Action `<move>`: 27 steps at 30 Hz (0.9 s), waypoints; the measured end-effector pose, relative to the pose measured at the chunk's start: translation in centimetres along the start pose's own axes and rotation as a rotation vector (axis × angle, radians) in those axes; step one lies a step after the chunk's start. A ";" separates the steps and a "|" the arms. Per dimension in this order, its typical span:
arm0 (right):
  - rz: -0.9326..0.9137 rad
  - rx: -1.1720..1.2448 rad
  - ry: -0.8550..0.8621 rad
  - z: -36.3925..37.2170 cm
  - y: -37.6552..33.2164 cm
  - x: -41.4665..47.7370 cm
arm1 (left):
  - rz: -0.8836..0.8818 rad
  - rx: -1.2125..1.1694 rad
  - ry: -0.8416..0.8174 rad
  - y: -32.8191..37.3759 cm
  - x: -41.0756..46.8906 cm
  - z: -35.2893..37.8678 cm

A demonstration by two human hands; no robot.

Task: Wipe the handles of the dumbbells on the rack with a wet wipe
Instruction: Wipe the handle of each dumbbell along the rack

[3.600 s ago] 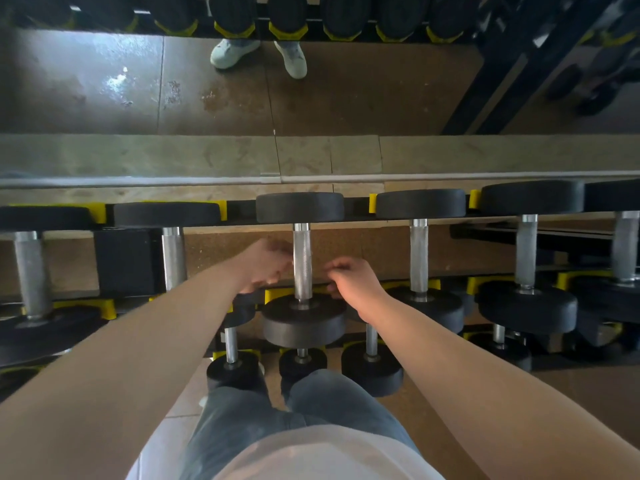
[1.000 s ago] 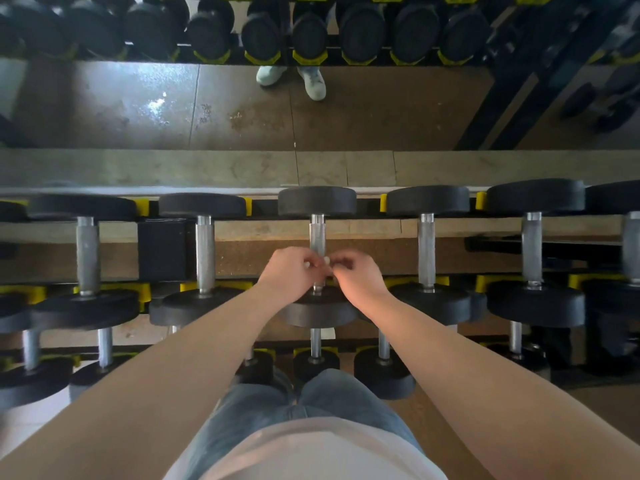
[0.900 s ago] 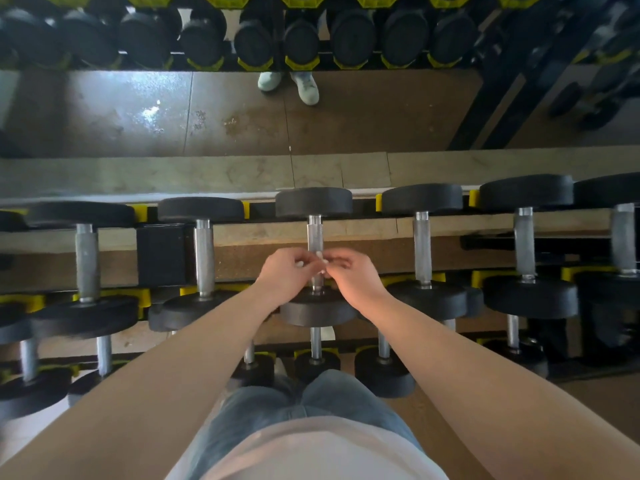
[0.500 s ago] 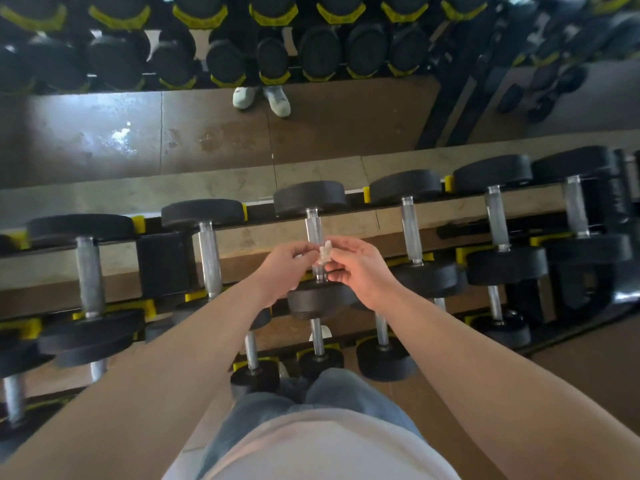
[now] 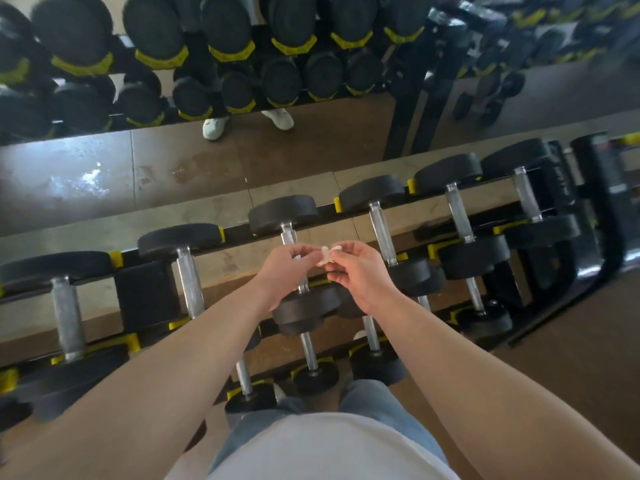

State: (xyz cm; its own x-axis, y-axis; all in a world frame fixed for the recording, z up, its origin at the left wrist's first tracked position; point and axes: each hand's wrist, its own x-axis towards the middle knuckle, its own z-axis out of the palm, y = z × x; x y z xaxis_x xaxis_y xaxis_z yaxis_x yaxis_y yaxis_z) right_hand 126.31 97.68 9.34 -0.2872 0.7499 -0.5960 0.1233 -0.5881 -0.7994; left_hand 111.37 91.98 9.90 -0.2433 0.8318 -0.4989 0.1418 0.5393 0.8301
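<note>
A small crumpled white wet wipe (image 5: 325, 257) is pinched between my left hand (image 5: 285, 268) and my right hand (image 5: 360, 271), both raised just above the rack. Below them lies the middle dumbbell (image 5: 298, 306), black heads with a steel handle (image 5: 288, 235) partly hidden by my hands. More dumbbells sit on the top tier of the rack (image 5: 145, 299): one to the left with its handle (image 5: 189, 285) bare, one to the right with a steel handle (image 5: 382, 233).
A lower tier holds smaller dumbbells (image 5: 313, 372) near my knees. A mirror behind the rack reflects black dumbbell ends (image 5: 228, 32) and white shoes (image 5: 214, 128). The black rack frame end (image 5: 602, 216) stands at the right.
Both hands have lifted off the middle handle and now hold the wipe between them above it. The view has tilted, so the rack slopes up to the right.
</note>
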 end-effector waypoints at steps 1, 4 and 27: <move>-0.006 0.004 0.008 -0.7 -0.2 0.3 | 0.004 -0.003 0.005 0.4 0.4 0.7; -0.037 -0.086 0.019 -3.4 -1.2 1.4 | -0.011 -0.052 -0.061 1.8 1.5 2.7; 0.077 -0.344 -0.182 -16.5 -5.9 14.3 | -0.386 -0.219 0.343 7.0 12.3 16.7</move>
State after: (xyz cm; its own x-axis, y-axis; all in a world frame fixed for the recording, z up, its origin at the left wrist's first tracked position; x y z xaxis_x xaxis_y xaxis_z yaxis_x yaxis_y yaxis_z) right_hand 137.18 116.89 4.30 -0.4244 0.6236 -0.6566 0.4529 -0.4817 -0.7502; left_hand 125.35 108.19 5.43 -0.5412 0.4693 -0.6977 -0.2133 0.7260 0.6538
